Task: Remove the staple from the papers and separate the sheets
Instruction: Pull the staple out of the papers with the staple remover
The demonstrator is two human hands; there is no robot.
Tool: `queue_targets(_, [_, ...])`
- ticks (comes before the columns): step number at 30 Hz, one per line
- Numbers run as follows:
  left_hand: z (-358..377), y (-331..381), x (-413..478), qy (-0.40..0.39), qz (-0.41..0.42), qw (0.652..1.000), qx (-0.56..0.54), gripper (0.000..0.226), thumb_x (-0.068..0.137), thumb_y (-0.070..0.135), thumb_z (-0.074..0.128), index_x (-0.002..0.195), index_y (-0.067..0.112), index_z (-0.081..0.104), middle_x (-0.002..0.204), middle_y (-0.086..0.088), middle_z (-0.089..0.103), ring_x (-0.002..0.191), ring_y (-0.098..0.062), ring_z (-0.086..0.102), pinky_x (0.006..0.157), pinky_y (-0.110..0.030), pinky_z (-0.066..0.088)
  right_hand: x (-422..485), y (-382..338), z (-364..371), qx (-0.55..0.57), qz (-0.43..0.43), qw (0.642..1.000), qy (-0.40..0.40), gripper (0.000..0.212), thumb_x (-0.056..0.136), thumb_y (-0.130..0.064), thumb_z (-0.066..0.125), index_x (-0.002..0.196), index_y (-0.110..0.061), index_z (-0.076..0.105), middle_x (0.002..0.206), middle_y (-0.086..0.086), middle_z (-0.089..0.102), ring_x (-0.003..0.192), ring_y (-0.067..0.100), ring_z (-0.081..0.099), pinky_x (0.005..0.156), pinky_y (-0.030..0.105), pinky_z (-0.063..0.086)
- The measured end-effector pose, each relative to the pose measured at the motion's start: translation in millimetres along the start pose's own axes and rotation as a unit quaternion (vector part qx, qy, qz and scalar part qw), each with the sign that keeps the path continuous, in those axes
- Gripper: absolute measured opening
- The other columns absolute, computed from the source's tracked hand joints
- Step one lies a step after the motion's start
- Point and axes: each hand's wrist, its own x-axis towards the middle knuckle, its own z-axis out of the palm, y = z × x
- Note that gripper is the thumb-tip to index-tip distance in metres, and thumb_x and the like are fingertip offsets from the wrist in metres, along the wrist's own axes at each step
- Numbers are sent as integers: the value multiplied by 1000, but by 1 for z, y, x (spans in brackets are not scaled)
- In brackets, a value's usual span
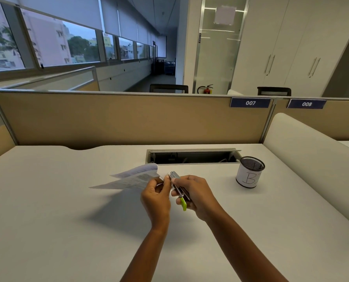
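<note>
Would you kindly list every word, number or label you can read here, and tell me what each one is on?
"007": blue plate on the partition's top edge.
"008": second blue plate, to its right.
"B": handwritten on the white paper around the mesh pen cup; a further mark is unclear.
"PUSH": vertical strip on the glass door, barely legible.
Stapled papers: print too small to read.

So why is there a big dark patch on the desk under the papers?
In the head view, that is the shadow of the papers, which the left hand holds up off the desk; the edges look soft. The same wide view bends the partition lines.
</note>
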Motion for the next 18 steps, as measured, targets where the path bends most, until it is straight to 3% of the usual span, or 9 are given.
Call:
queue_targets(9, [1, 1, 1, -17, -16, 1000, -4, 19, 79, 8, 61, 89, -8, 63, 89, -22, 69, 76, -23, 60, 71, -30, 50, 0, 0, -7, 144, 70, 985, -68, 24, 92, -20, 49, 76, -7, 62, 58, 4, 61, 38, 9, 53, 32, 9, 37])
queue_targets(14, [-1, 3, 2, -40, -11, 999, -2, 17, 80, 9, 60, 88, -6, 63, 85, -17, 68, 69, -20, 58, 65, -18, 47, 3, 0, -8, -35, -25, 999, -7, 13, 88, -23, 55, 91, -10, 57, 69, 3, 62, 47, 8, 58, 40, 11, 45])
queue_targets(18, [-2, 2, 1, -44, -11, 999, 7, 19, 80, 9, 60, 91, -6, 63, 88, -20, 68, 73, -20, 59, 71, -26, 48, 4, 3, -6, -112, -82, 990, 30, 16, 87, -23, 57, 96, -11, 53, 71, 3, 62, 49, 8, 57, 37, 7, 41])
